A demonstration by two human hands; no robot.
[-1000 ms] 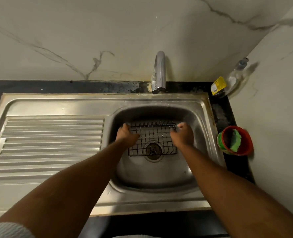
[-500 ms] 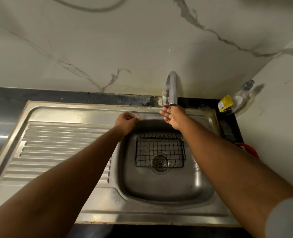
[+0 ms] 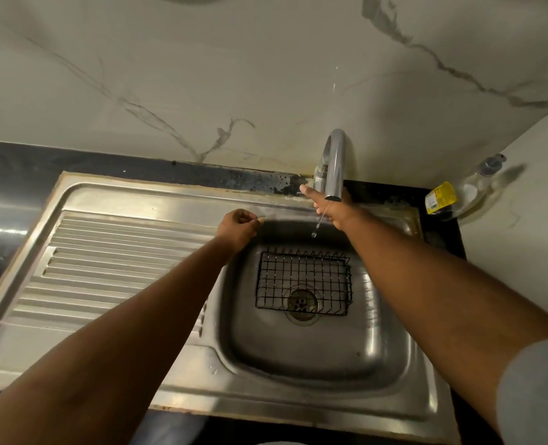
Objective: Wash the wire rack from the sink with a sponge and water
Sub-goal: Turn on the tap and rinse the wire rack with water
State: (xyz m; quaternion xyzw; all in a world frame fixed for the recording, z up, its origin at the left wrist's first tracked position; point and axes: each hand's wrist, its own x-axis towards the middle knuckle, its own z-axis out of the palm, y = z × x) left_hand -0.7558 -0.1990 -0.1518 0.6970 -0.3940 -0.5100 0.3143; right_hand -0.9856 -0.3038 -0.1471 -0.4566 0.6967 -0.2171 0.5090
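A black wire rack [image 3: 303,282] lies flat on the bottom of the steel sink basin [image 3: 324,354], over the drain. My right hand [image 3: 329,205] reaches under the curved tap [image 3: 334,165] toward its base, partly hidden by the spout. A thin trickle of water [image 3: 318,224] falls from the spout. My left hand [image 3: 238,227] hovers over the basin's back left rim with fingers loosely curled, holding nothing. No sponge is in view.
A ribbed steel draining board [image 3: 112,271] lies left of the basin. A clear bottle with a yellow label [image 3: 459,195] leans in the back right corner. Marble walls stand behind and to the right.
Both hands let go of the rack and rose. My right hand moved to the tap's base, my left to the basin's back rim. Water has begun to trickle.
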